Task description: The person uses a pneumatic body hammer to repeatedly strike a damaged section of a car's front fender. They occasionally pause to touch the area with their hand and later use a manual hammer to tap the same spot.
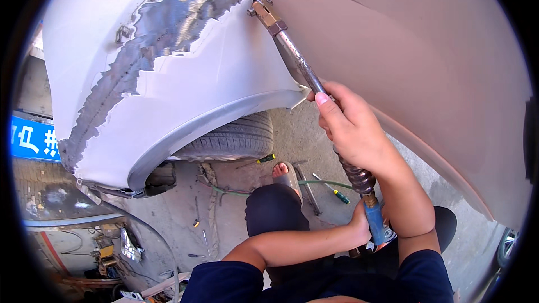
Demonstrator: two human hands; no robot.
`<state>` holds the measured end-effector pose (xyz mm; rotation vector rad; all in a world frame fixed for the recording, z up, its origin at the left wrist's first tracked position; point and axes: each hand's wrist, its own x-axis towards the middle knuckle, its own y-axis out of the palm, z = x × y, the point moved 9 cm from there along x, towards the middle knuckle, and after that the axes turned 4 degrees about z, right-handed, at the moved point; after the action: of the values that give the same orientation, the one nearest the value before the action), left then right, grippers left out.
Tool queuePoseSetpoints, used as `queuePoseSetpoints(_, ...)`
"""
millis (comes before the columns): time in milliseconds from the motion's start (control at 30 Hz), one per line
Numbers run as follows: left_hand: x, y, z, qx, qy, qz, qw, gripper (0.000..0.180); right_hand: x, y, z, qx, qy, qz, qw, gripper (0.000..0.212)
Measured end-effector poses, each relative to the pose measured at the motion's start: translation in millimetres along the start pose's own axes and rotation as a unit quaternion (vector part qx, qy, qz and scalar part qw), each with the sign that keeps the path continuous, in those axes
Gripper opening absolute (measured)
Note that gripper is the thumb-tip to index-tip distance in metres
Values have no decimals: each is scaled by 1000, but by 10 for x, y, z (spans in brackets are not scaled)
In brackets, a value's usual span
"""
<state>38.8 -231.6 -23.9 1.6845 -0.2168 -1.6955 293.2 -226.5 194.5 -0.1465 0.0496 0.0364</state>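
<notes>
Head view: left hand [360,223] and right hand [349,116] grip tool [301,62]; long axis slanting, tip [259,8] up-left.

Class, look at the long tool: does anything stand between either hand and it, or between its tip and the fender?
Nothing visible does. The right hand grips the tool; the left hand holds its blue handle. The tip is by the fender edge, nothing seen between; whether they touch, I cannot tell.

To your left stands the fender [185,81], the tire [238,136] beneath it; to your right, the door [421,62]. Your hand tool [300,62] reaches where they meet. A screwdriver [340,195] lies right of your sandal [288,178].
</notes>
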Motion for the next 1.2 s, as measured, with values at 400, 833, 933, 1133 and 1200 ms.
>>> queuePoseSetpoints(400,-336,120,33,93,-31,66,993,44,-25,30,266,179,122,95,972,37)
queuePoseSetpoints(833,-324,160,165,101,-75,119,985,42,-26,120,301,180,149,113,966,37)
queuePoseSetpoints(933,-289,142,162,92,-66,121,986,42,-32,133,318,178,143,113,967,37)
queuePoseSetpoints(1133,-286,132,183,83,-74,116,987,38,-32,135,326,174,149,112,967,37)
queuePoseSetpoints(1200,-290,137,183,78,-71,119,987,37,-35,139,321,174,153,114,966,37)
